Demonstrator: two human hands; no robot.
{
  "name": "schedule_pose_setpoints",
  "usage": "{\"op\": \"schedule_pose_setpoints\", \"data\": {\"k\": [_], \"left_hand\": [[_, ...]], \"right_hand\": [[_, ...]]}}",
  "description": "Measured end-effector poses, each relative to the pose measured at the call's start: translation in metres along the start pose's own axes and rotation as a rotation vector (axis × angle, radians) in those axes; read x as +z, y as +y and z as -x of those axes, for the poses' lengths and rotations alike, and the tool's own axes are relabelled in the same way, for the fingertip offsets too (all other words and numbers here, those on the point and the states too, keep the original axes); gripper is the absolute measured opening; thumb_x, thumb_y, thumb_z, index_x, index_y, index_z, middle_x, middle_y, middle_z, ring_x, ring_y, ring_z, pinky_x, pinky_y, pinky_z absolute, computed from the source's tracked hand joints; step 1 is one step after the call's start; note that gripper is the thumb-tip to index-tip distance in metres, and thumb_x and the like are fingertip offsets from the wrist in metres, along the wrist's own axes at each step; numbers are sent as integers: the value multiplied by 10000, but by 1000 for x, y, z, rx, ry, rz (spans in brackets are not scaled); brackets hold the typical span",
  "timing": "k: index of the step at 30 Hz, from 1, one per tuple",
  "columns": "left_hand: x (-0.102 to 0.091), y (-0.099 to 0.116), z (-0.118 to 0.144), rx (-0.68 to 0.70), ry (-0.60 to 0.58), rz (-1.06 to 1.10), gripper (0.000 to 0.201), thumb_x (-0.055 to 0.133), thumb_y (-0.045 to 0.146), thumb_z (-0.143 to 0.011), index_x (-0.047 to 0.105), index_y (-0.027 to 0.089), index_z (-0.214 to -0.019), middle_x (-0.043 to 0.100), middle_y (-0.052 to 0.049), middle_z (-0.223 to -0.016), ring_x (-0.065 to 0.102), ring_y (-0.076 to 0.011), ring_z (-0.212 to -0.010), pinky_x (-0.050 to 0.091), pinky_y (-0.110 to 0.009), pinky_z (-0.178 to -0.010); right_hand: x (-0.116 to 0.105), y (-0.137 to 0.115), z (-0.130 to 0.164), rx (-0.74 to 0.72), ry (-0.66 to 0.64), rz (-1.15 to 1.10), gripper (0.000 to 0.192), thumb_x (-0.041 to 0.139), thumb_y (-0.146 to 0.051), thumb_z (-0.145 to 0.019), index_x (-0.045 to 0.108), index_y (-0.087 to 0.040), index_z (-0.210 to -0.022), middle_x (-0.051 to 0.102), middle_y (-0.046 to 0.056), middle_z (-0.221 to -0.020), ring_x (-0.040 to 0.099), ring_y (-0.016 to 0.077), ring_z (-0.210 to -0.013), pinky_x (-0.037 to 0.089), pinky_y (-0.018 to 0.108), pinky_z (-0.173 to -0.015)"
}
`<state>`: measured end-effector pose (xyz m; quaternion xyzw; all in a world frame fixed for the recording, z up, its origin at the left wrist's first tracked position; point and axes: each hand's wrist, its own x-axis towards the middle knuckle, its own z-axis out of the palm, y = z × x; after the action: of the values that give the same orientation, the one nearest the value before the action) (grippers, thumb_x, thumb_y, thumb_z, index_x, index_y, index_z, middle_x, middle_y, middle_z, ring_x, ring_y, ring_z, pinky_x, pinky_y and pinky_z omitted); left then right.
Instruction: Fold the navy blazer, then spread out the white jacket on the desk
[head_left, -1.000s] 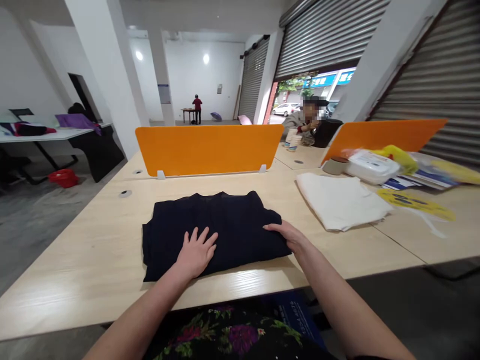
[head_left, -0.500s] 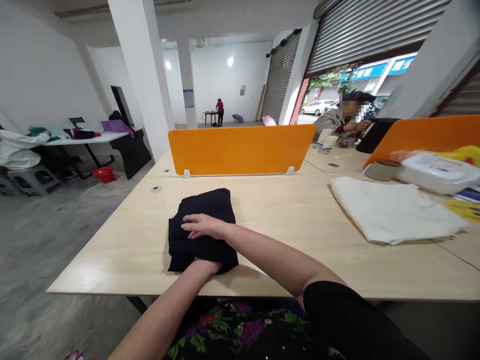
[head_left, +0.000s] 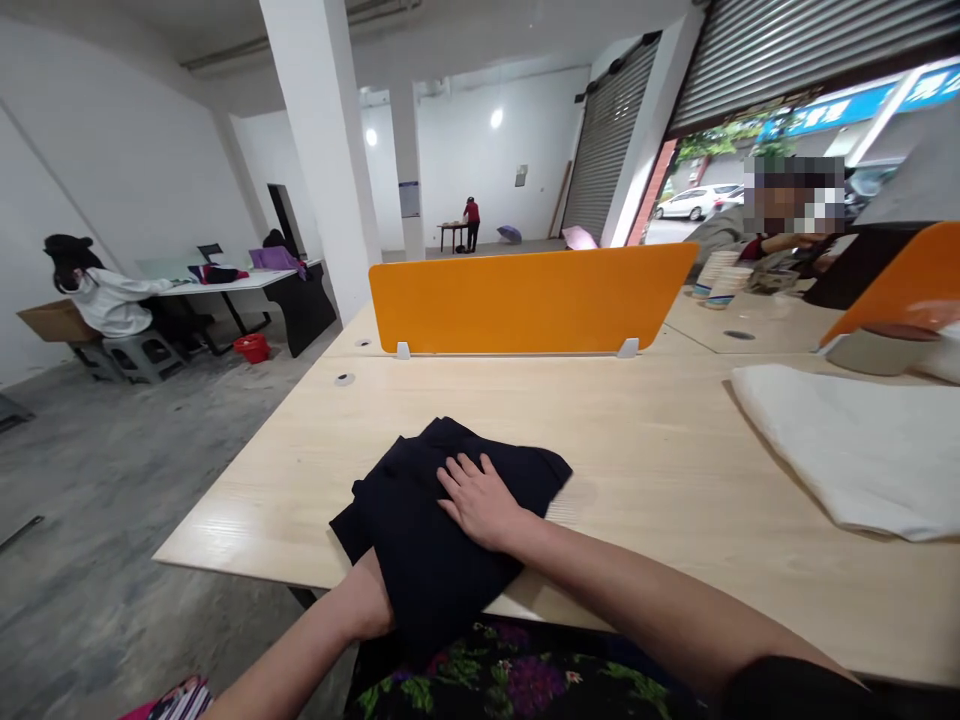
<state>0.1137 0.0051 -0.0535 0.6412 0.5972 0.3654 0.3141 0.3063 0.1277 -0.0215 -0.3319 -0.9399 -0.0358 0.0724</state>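
Dark cloth (head_left: 431, 570) is draping over the near edge of the table (head_left: 637, 440).
The right hand (head_left: 480, 503) is resting on it, fingers spread; the left hand (head_left: 373, 597) is hiding its fingers underneath, grip impossible to tell.

Spreads out as a desk (head_left: 637, 480) in pale wood grain; bears a dark navy cloth (head_left: 420, 555) in loose folds near the front, reaching past the edge; carries a white cloth (head_left: 870, 450) at the right; supports an orange divider (head_left: 532, 300), upright on white clips (head_left: 403, 350); holds stacked paper cups (head_left: 727, 288) beyond the divider's right end, and a tape roll (head_left: 885, 350) behind the white cloth, near a second orange divider (head_left: 904, 280).
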Motion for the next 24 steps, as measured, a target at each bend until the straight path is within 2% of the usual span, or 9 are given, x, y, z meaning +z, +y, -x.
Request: {"op": "schedule_pose_setpoints", "data": {"k": [2, 4, 7, 9, 12, 16, 20, 22, 24], "left_hand": [[-10, 2, 15, -16, -9, 25, 363, 656, 464, -684, 731, 267, -980, 727, -82, -1022, 635, -290, -1009, 490, -393, -949], [-18, 9, 29, -94, 81, 96, 315, 623, 467, -732, 741, 246, -925, 719, -83, -1044, 631, -290, -1026, 487, -395, -958], [-24, 25, 40, -349, 383, 386, 452, 603, 536, -756, 695, 221, -1067, 674, -91, -1170, 592, -293, -1132, 489, -416, -956], [-21, 38, 40, -466, 477, 566, 551, 564, 585, -786, 625, 218, -1191, 635, -108, -1243, 565, -284, -1184, 487, -431, -955], [-11, 55, 28, -425, 489, 566, 526, 624, 540, -781, 612, 230, -1205, 609, -101, -1284, 510, -258, -1252, 424, -405, -1036], [-3, 69, 13, -293, 566, 492, 525, 694, 456, -747, 609, 214, -1205, 631, -91, -1243, 539, -255, -1210, 410, -373, -1048], [-9, 58, 13, -299, 756, 468, 523, 662, 498, -756, 606, 201, -1182, 656, -86, -1189, 596, -257, -1121, 455, -375, -989], [-17, 42, 12, -397, 782, 474, 491, 671, 494, -740, 620, 174, -1109, 680, -102, -1120, 630, -257, -1053, 486, -377, -939], [-27, 26, 9, -474, 713, 481, 455, 661, 478, -742, 620, 142, -1045, 695, -122, -1029, 658, -251, -974, 508, -378, -890]], "right_hand": [[-11, 0, 12, -37, -13, -27, 472, 385, -414, -968, 526, -159, -1339, 513, 167, -1375, 444, 339, -1262, 317, 549, -1022], [-25, 12, 18, -34, 31, -69, 433, 412, -440, -960, 559, -206, -1293, 537, 128, -1356, 469, 309, -1238, 341, 508, -1001], [-33, 39, 19, 183, 167, -79, 446, 390, -483, -965, 530, -222, -1299, 529, 121, -1360, 465, 311, -1237, 341, 498, -986], [-28, 53, 18, 344, 142, -107, 441, 371, -488, -971, 553, -188, -1238, 615, 139, -1221, 557, 301, -1105, 400, 448, -897], [-16, 61, 17, 393, 112, -173, 367, 380, -459, -977, 603, -168, -1002, 676, 102, -965, 613, 251, -904, 423, 348, -762], [-20, 58, 15, 332, 266, -194, 276, 415, -383, -981, 555, -182, -855, 655, 65, -867, 602, 207, -815, 398, 294, -708], [-28, 58, 2, 273, 311, -219, 296, 385, -406, -989, 537, -195, -848, 653, 54, -847, 610, 198, -808, 386, 277, -689], [-22, 59, -9, 298, 192, -257, 307, 363, -416, -993, 549, -199, -880, 670, 58, -871, 624, 204, -820, 388, 276, -677], [-12, 60, -19, 333, 35, -298, 333, 330, -419, -999, 568, -198, -925, 686, 71, -908, 639, 216, -836, 398, 282, -669]]}}
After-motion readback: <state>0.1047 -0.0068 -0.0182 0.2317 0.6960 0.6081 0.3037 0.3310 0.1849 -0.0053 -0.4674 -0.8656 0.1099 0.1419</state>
